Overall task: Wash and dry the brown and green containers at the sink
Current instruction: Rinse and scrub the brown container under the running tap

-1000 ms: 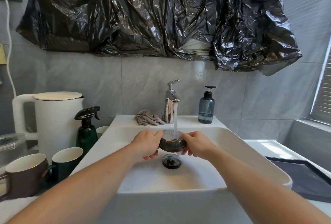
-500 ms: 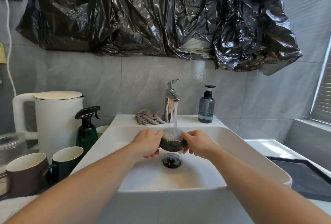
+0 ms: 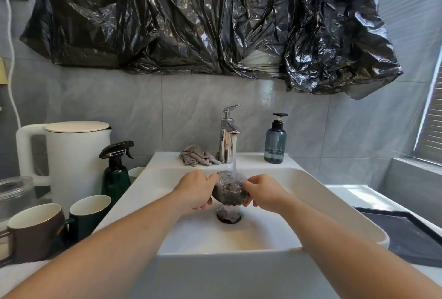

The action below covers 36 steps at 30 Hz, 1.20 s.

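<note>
- Since the frame half a second ago we find the small dark container [image 3: 230, 189] tipped a little more toward the camera, its froth now spilling from the lower edge down to the drain [image 3: 229, 215]; both hands have stayed at its sides.
- We take the faucet [image 3: 227, 142] as landmark. The container sits directly under its spout, over the basin of the sink [image 3: 311, 193], and the water stream [image 3: 234, 155] lands in its foamy mouth.
- Left hand [image 3: 195, 189], left of the stream: fingers curled round the container's left side, thumb on the rim.
- Right hand [image 3: 264, 193], right of the stream: fingers and thumb clamped on the container's right rim and underside.
- Whether this container is brown or green we cannot tell; it reads as dark under the foam.
- Left of the faucet, on the sink ledge: a crumpled grey cloth [image 3: 198, 158], touching the faucet base or just beside it.
- Right of the faucet, on the same ledge: a blue pump bottle [image 3: 275, 143].
- Far left of the faucet, on the worktop: a white kettle [image 3: 71, 155], a dark green spray bottle [image 3: 116, 174], a green mug [image 3: 89, 215] and a brown mug [image 3: 33, 231], side by side.
- Above the faucet: black plastic sheeting [image 3: 203, 18] covering the wall.
</note>
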Available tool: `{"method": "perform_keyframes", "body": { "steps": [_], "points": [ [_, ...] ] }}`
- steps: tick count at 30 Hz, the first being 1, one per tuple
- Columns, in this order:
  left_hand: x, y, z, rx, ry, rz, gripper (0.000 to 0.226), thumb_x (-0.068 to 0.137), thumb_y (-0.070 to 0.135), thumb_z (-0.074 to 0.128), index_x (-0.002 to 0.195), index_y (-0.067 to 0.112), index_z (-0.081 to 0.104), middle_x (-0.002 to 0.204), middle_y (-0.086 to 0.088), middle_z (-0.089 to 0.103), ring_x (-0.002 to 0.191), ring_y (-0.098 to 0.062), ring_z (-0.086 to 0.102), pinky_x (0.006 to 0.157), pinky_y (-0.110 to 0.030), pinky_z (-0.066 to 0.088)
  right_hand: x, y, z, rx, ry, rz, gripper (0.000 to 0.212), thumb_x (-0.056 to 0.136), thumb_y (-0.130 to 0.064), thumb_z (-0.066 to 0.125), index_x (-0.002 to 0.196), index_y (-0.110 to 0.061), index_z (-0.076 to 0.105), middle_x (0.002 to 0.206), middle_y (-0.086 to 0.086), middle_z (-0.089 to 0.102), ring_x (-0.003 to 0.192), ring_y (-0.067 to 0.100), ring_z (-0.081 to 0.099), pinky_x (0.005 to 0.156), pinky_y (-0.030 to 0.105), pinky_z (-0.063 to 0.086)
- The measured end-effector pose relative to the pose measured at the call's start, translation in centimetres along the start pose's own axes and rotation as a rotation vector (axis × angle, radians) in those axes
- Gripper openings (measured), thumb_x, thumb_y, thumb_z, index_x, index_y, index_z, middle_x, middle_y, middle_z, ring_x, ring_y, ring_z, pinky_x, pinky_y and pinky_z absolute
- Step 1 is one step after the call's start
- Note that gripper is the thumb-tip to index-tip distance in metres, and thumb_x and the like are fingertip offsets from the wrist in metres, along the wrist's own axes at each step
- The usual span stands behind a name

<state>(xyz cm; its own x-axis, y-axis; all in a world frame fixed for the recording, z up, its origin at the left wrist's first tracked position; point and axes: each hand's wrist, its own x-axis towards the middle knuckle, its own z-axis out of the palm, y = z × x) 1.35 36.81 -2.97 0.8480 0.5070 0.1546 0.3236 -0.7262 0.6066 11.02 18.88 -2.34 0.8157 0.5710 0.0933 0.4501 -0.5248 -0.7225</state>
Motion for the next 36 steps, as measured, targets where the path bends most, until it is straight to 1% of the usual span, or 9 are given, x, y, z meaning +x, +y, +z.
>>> {"method": "perform_keyframes", "body": {
  "steps": [5,9,14,17,20,26,30,33,36],
  "points": [
    [0.13,-0.11,0.21,-0.015,-0.002,0.014,0.068,0.107,0.049,0.039,0.071,0.003,0.075,0.059,-0.003,0.074,0.039,-0.013,0.056,0.050,-0.023,0.050,0.24,0.30,0.04,-0.021,0.010,0.006,0.031,0.102,-0.023,0.048,0.090,-0.008,0.073,0.070,0.003,0.077,0.053,0.008,0.055,0.049,0.015,0.044],
    [0.15,-0.04,0.35,-0.025,-0.007,0.025,0.065,0.106,0.045,0.039,0.070,0.004,0.073,0.065,-0.006,0.077,0.043,-0.016,0.058,0.052,-0.024,0.049,0.54,0.71,0.14,-0.007,0.038,-0.005,0.028,0.100,-0.028,0.050,0.101,-0.012,0.073,0.066,0.001,0.077,0.060,0.009,0.062,0.066,0.028,0.054],
    [-0.03,0.13,0.42,-0.037,-0.026,0.024,0.063,0.107,0.042,0.037,0.074,0.003,0.074,0.069,-0.007,0.078,0.048,-0.016,0.059,0.052,-0.025,0.049,0.61,0.72,0.05,0.002,0.079,-0.030,0.027,0.101,-0.029,0.050,0.109,-0.016,0.072,0.066,-0.001,0.075,0.059,0.005,0.062,0.059,0.023,0.049],
    [-0.07,0.25,0.46,-0.047,-0.063,0.001,0.062,0.108,0.041,0.034,0.085,0.001,0.076,0.074,-0.006,0.079,0.056,-0.016,0.064,0.056,-0.027,0.056,0.71,0.64,0.04,0.043,0.111,-0.038,0.028,0.100,-0.033,0.053,0.112,-0.018,0.073,0.073,0.003,0.077,0.063,0.007,0.064,0.058,0.022,0.051],
    [-0.14,0.58,0.49,-0.090,-0.100,-0.036,0.060,0.109,0.039,0.032,0.095,0.000,0.075,0.079,-0.006,0.081,0.059,-0.015,0.065,0.058,-0.027,0.058,0.62,0.47,-0.05,0.089,0.160,-0.050,0.029,0.101,-0.036,0.053,0.109,-0.020,0.075,0.075,0.004,0.077,0.058,0.007,0.059,0.049,0.019,0.044],
    [-0.24,0.81,0.45,-0.189,-0.158,-0.152,0.053,0.109,0.045,0.030,0.102,0.008,0.068,0.075,-0.002,0.079,0.058,-0.012,0.065,0.058,-0.023,0.054,0.55,0.35,0.01,0.123,0.146,-0.083,0.045,0.103,-0.058,0.046,0.108,-0.025,0.077,0.077,0.002,0.077,0.067,0.011,0.061,0.061,0.023,0.048],
    [-0.04,0.81,0.55,-0.257,-0.118,-0.227,0.054,0.109,0.045,0.031,0.104,0.006,0.069,0.068,0.000,0.075,0.050,-0.010,0.061,0.054,-0.023,0.049,0.42,0.12,0.11,0.153,0.153,-0.126,0.042,0.105,-0.052,0.046,0.122,-0.025,0.073,0.091,0.002,0.077,0.069,0.011,0.059,0.062,0.023,0.052],
    [0.21,0.74,0.65,-0.307,-0.097,-0.265,0.053,0.110,0.044,0.031,0.102,0.007,0.068,0.070,-0.002,0.075,0.048,-0.011,0.059,0.053,-0.023,0.046,0.23,-0.03,0.09,0.179,0.128,-0.155,0.042,0.106,-0.047,0.049,0.140,-0.024,0.063,0.105,0.002,0.075,0.065,0.013,0.059,0.047,0.011,0.044],
    [0.37,0.75,0.57,-0.343,-0.066,-0.305,0.053,0.110,0.043,0.031,0.103,0.007,0.069,0.073,-0.003,0.075,0.048,-0.012,0.057,0.051,-0.022,0.044,0.20,-0.07,0.16,0.148,0.096,-0.169,0.047,0.105,-0.046,0.051,0.148,-0.027,0.054,0.114,-0.005,0.072,0.065,0.013,0.065,0.044,0.013,0.042]
  ]
}}
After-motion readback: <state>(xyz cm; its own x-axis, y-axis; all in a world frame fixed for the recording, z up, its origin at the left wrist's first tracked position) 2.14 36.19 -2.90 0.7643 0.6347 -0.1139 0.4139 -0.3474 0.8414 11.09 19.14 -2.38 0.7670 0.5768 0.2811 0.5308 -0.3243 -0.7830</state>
